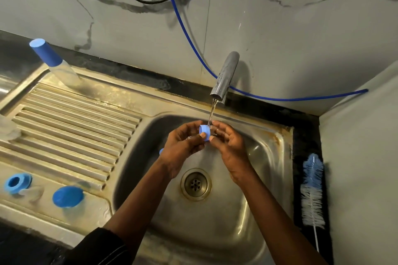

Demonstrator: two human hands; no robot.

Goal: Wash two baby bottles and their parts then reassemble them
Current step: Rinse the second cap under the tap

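The small blue plastic screw ring (204,132) was held over the basin, right under the thin stream of water (210,114), which struck its upper right edge. It lay on its side. Its short axis ran roughly from 10 o'clock to 4 o'clock, and its flat face was turned toward 10 o'clock. The left hand (183,144) closed on it from 8 o'clock, thumb pressed on the near face and fingers curled over the top. The right hand (229,143) met it from 4 o'clock and pinched the opposite rim between thumb and forefinger. Both hands sat equally close, so turning the ring under the water looked like a job for either.

The grey metal tap spout (225,75) stood at 1 o'clock from the ring, and the round drain (196,184) of the stainless steel sink (275,157) lay at 6 o'clock. On the ribbed steel drainboard (71,122) at 9 o'clock:
- A clear bottle with a tall blue cap (55,63) at 10 o'clock.
- A second blue ring (17,183) and a blue dome cap (67,196) at 8 o'clock.

A blue-and-white bristle bottle brush (312,191) rested at 4 o'clock on the dark counter.
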